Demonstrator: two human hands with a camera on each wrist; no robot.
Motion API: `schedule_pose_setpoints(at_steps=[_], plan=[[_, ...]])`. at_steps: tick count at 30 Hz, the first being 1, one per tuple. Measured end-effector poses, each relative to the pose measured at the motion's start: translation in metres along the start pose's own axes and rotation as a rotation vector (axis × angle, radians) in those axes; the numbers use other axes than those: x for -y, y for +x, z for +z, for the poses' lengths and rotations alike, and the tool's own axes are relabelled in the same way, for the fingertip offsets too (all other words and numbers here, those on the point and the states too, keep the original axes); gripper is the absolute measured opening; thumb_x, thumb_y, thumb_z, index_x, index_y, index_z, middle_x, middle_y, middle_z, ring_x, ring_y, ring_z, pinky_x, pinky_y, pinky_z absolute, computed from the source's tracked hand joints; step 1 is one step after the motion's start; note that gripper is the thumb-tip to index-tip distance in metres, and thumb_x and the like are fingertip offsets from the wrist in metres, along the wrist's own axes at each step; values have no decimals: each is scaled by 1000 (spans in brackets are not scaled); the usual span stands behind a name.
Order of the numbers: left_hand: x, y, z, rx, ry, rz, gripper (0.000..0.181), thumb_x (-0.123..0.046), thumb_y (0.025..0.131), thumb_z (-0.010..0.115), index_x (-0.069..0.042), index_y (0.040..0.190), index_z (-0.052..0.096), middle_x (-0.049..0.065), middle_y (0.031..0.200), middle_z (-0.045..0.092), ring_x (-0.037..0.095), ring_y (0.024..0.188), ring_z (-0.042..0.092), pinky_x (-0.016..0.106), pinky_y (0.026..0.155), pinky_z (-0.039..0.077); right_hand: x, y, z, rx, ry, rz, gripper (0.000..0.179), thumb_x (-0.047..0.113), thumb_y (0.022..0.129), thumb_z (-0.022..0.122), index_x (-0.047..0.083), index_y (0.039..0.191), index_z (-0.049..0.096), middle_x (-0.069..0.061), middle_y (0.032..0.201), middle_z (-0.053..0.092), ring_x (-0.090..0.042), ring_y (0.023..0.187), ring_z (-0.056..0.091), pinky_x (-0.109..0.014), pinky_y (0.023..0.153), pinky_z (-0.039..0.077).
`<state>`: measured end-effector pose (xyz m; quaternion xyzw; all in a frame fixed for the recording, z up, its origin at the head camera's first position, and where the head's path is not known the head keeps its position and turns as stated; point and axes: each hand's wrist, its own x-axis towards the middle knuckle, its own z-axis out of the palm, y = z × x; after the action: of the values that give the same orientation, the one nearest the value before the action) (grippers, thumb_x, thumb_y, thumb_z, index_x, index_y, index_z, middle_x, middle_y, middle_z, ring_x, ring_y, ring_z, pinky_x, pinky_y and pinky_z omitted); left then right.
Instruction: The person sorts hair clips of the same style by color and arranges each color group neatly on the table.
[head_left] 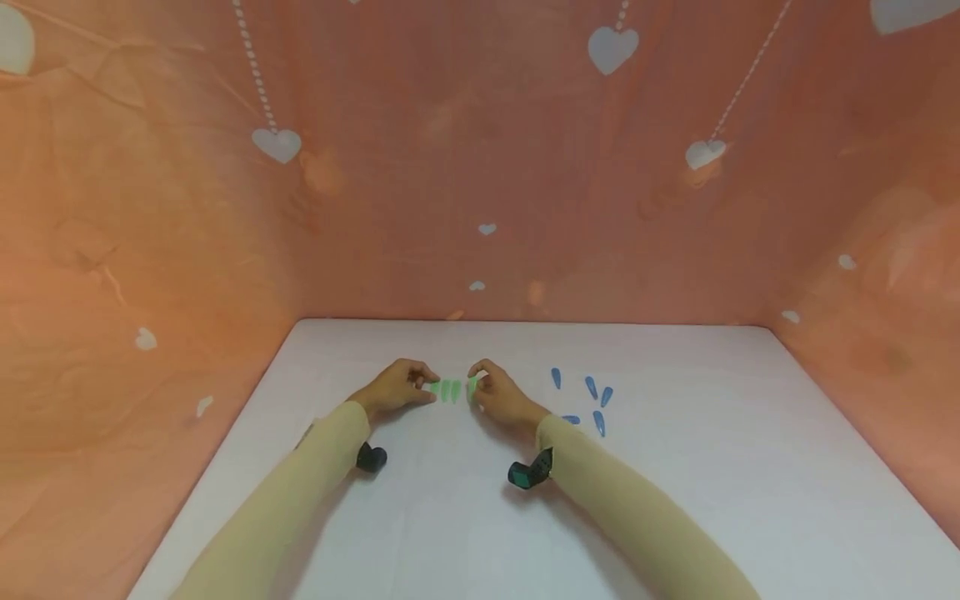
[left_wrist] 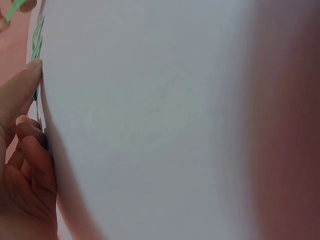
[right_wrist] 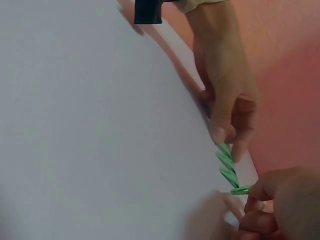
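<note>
Green teardrop-shaped snap hair clips lie in a short row on the white table; two of them, a left clip [head_left: 445, 391] and a right clip [head_left: 455, 391], show between the hands. At the row's left end my left hand [head_left: 397, 387] pinches the outermost green clip [head_left: 434, 388] between thumb and forefinger. My right hand [head_left: 504, 398] holds another green clip [right_wrist: 240, 190] by thumb and fingertips, just right of the row. In the left wrist view the left thumb [left_wrist: 22, 87] hides part of the row.
Several blue snap clips [head_left: 591, 387] lie scattered to the right of my right hand, one partly behind the right wrist. The white table [head_left: 450, 517] meets an orange cloth backdrop [head_left: 480, 167] with hearts behind and at both sides. Dark wrist cameras [head_left: 530, 471] hang by the sleeves.
</note>
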<state>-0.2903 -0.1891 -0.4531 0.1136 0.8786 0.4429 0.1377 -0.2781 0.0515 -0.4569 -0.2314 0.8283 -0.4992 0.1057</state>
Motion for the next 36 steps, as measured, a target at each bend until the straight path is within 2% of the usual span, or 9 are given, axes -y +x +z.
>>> schedule_pose_setpoints(at_steps=[5,10,13,20,25,29,32,36], plan=[[1,3,0,0,6,30,31,-7,88,76,2,117,69,-3,77,47,14,80,46,30,79,37,3,8,7,-19,-87,14,33,-6,87,54,0,120,53,2,73,49,-11,65,46,-23,66,38],[1,3,-1,-1,19,46,30,-6,88,76,2,116,70,-3,76,46,13,80,46,30,82,37,1,13,10,-81,-169,54,29,-4,85,57,-1,114,60,1,75,52,-12,69,48,-22,66,39],[0,1,0,0,16,45,30,-6,88,76,3,116,69,-3,76,46,13,80,47,30,84,37,3,13,11,-110,-191,87,28,-2,83,59,-2,111,64,0,76,54,-13,70,49,-24,66,40],[1,5,-2,15,22,18,29,-9,88,77,-1,115,70,-3,78,48,13,83,47,32,86,36,6,13,14,-108,-311,113,27,5,86,66,0,113,68,0,75,54,-13,70,49,-27,69,42],[2,5,-4,11,48,46,29,-9,88,77,-1,115,70,-3,80,47,14,86,47,32,84,36,6,13,16,-151,-308,95,26,6,85,67,1,111,69,-1,77,57,-14,71,50,-28,69,42],[3,5,-4,17,32,47,30,-10,87,77,-1,115,70,-3,80,47,14,85,47,32,85,36,4,13,15,-147,-308,91,27,5,86,66,1,112,70,-1,76,56,-15,73,51,-29,72,42],[3,6,-2,11,17,32,30,-9,87,78,-2,115,70,-3,79,48,15,86,48,33,87,36,4,13,14,-131,-324,97,27,6,88,64,1,114,69,1,75,53,-15,74,49,-30,75,42],[4,5,0,4,4,8,30,-9,86,78,-3,115,70,-3,80,48,16,87,48,34,87,35,4,11,14,-126,-334,82,28,4,87,63,0,114,69,1,73,51,-15,71,48,-29,71,40]])
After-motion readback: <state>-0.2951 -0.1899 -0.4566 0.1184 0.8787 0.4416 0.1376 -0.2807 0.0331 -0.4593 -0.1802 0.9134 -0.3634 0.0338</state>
